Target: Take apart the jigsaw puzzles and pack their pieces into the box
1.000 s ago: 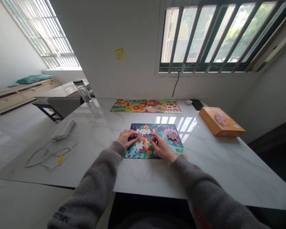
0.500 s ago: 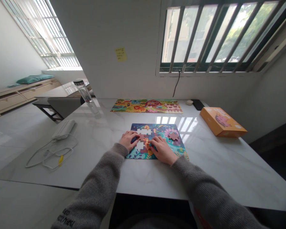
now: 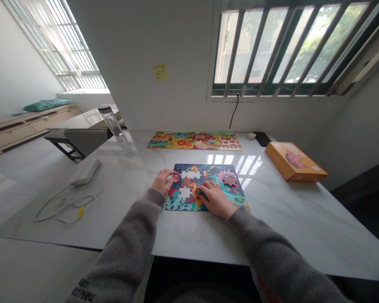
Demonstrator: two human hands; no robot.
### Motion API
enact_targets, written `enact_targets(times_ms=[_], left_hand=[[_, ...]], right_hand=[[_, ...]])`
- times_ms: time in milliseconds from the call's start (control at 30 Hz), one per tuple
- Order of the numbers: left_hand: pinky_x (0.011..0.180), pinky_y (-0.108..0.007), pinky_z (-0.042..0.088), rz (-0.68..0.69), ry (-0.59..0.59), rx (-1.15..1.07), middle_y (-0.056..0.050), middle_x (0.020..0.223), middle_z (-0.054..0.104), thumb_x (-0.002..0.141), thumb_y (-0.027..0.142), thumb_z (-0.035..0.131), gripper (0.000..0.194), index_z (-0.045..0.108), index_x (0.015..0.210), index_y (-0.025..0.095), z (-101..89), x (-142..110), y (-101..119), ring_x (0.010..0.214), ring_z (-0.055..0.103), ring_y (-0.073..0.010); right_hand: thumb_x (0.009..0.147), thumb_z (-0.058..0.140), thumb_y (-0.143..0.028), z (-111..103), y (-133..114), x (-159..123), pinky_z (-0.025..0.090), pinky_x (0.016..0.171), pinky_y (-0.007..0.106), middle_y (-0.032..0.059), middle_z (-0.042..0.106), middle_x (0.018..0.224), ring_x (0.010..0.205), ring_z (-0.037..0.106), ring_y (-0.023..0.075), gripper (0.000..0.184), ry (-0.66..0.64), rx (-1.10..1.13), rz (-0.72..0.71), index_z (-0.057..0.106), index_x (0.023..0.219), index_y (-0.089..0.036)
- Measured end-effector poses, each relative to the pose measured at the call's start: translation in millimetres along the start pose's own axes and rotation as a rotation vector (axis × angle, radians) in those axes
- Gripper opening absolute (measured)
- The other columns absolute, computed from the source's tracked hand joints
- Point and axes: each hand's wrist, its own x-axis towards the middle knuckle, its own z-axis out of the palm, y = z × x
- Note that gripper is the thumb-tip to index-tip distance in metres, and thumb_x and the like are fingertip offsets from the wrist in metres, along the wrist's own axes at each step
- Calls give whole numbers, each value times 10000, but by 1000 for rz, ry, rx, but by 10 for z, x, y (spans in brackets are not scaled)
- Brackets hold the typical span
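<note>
A colourful jigsaw puzzle (image 3: 183,206) lies on the table before me, with white gaps and brown patches left of its middle. My left hand (image 3: 162,182) rests at the puzzle's left edge, thumb and fingers apart around a red part of the picture. Bent over the puzzle, my right hand (image 3: 216,199) has its fingertips closed on an orange puzzle piece (image 3: 194,189) beside the gaps; the fingers partly cover it. A loose brown puzzle piece (image 3: 230,181), apparently back side up, sits on the right part of the puzzle.
Behind the puzzle lies a long animal picture strip (image 3: 185,141). An orange box (image 3: 292,162), a black phone (image 3: 262,139) and a small white object (image 3: 250,136) are to the right. Leftward are a glass bottle (image 3: 112,122) and a white device (image 3: 86,170) with a cable (image 3: 63,212).
My left hand has shifted left from over the gaps to the puzzle's left edge, uncovering a red part of the picture. My right hand stays almost where it was.
</note>
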Motion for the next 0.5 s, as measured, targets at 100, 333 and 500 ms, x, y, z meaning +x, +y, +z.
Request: enact_targets(times_ms=[100,333,500], left_hand=[[934,-378,473,-34,5,24,-61,977,647,870,212,512,218,691,992,194,-26,-5,-45,973,589,-222],[951,-412,423,-83,-130,188,-49,1077,642,848,348,653,199,716,1015,260,94,-41,44,1044,550,-255],[948,-435,396,-143,-167,261,-38,1134,606,827,390,685,201,729,1010,318,118,-43,133,1081,520,-275]], right_hand=[[957,508,-208,-7,-2,-2,420,939,402,93,594,1088,1029,476,246,188,-8,-5,2,616,1111,-207],[957,516,-208,-4,-8,4,406,947,380,80,589,1095,1056,468,234,178,-26,-29,9,613,1107,-210],[960,518,-216,1,-8,7,406,938,378,71,589,1084,1049,473,236,162,-23,-50,9,615,1090,-221]])
